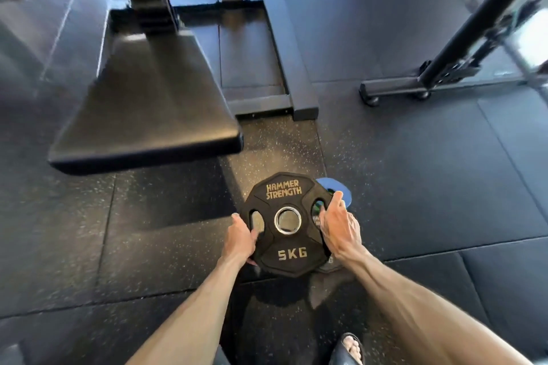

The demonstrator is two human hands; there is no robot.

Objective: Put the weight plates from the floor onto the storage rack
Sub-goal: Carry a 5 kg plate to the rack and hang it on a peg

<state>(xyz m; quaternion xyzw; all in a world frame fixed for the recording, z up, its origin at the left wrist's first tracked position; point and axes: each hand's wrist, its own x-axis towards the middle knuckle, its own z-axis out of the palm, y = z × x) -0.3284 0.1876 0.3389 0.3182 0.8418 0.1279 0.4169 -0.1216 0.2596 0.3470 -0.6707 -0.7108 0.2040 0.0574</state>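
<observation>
Hammer Strength 5KG plate point(289, 255) is gripped at both sides, left hand point(240, 238) on the left edge, right hand point(338, 225) on the right. Blue plate point(326, 184) peeks out behind it.

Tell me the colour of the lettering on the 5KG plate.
Gold, on the black 5KG plate; the head view shows it best.

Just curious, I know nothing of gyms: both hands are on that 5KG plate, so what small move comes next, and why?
Probably lift it straight up. The left hand and right hand both grip the 5KG plate at its grip holes, and it overlaps a blue plate on the floor.
</observation>
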